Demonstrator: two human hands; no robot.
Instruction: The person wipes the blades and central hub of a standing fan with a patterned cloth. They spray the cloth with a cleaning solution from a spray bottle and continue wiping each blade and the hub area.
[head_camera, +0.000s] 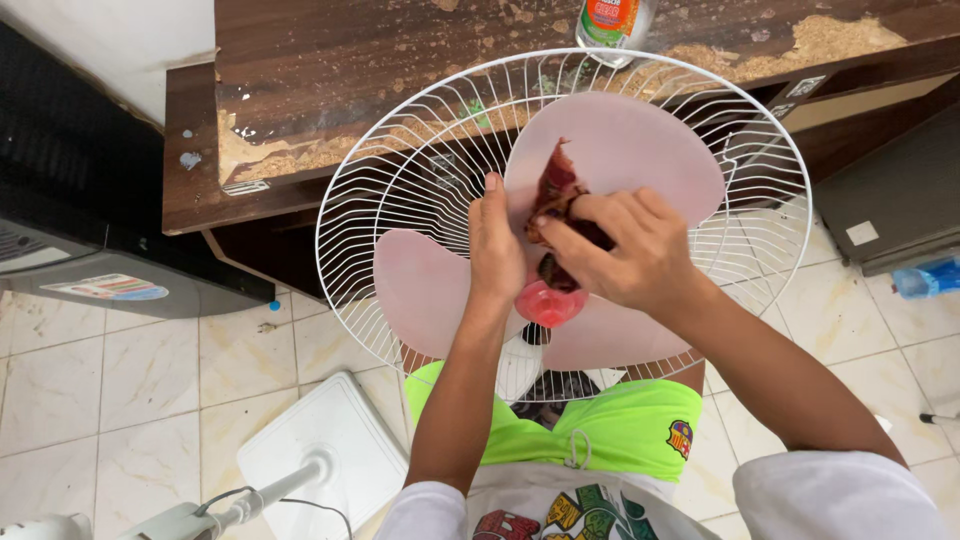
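Note:
A white wire fan guard (380, 180) rests tilted on my lap, and a pale pink fan blade (630, 140) with a red hub (548, 304) lies in it. My left hand (497, 250) grips the blade near its hub, thumb pointing up. My right hand (625, 245) presses a dark red rag (556, 190) against the blade's upper lobe. My hands hide part of the rag and the blade's middle.
A worn brown wooden table (400, 60) stands behind the guard, with a bottle (612, 25) at its far edge. The fan's white base (325, 440) and pole (215, 512) lie on the tiled floor at lower left. A dark cabinet (90, 200) stands at left.

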